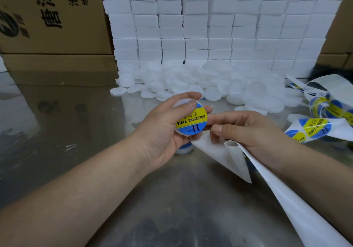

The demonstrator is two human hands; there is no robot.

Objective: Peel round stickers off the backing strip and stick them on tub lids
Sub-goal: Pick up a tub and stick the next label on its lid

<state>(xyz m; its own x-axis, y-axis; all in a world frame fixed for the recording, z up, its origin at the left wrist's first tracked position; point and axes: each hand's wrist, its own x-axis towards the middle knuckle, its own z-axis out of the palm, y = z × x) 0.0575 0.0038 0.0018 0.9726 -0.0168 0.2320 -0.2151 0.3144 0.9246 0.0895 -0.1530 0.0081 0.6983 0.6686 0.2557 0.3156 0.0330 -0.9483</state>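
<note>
Left hand (162, 132) gripping white tub lid (183, 133), round sticker (192, 119) facing up, yellow band slanting near-left to far-right, right hand (248, 130) pinching backing strip (286, 199) trailing near-right

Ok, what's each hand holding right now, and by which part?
Left hand holds a stickered lid by its rim, thumb over the top edge. Right hand pinches the backing strip at a bare, curled fold.

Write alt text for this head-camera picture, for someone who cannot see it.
A person's left hand holds a white tub lid bearing a round blue-and-yellow sticker, while the right hand pinches the white backing strip. Behind them, on a shiny metal table, lie a heap of bare white lids and a wall of stacked white blocks.
</note>
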